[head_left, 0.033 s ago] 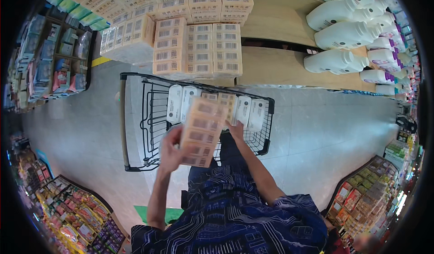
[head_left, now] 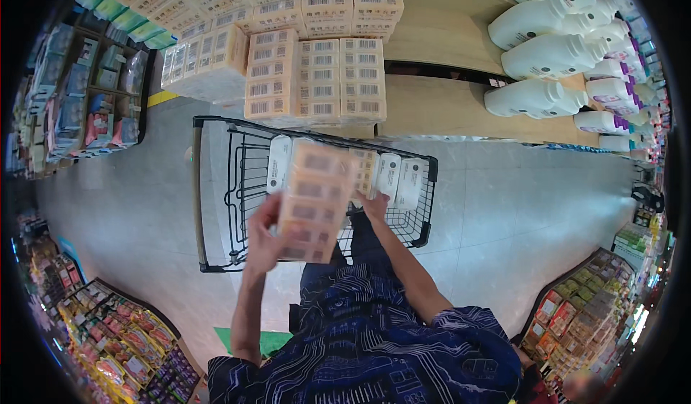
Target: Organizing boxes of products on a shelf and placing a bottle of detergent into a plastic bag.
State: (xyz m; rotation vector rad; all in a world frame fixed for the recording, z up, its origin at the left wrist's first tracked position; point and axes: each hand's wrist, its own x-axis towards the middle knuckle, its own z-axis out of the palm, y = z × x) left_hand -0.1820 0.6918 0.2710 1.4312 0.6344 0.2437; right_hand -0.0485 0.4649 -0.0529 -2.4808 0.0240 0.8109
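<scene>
Grey shop floor point(head_left: 489, 210) spreads around a black wire cart point(head_left: 432, 181), whose far edge lies just beside a stack of cream packs point(head_left: 360, 80); to the right of this stack, a wooden shelf point(head_left: 446, 109) carries white bottles point(head_left: 536, 55). The left hand point(head_left: 265, 235) has its grip closed on the lower left side of a long cream block point(head_left: 314, 202), slightly blurred, which is held above the cart and reaches past its near edge. Along the far edge, already inside the cart, are a white package point(head_left: 278, 163) toward the handle side, a yellowish pack point(head_left: 365, 170), and two white cartons point(head_left: 400, 179) toward the right edge. The held block is not yet set down, and it hides what is beneath. The right hand point(head_left: 374, 204) is just beside the yellowish pack; whether its grip holds anything, I cannot tell.
</scene>
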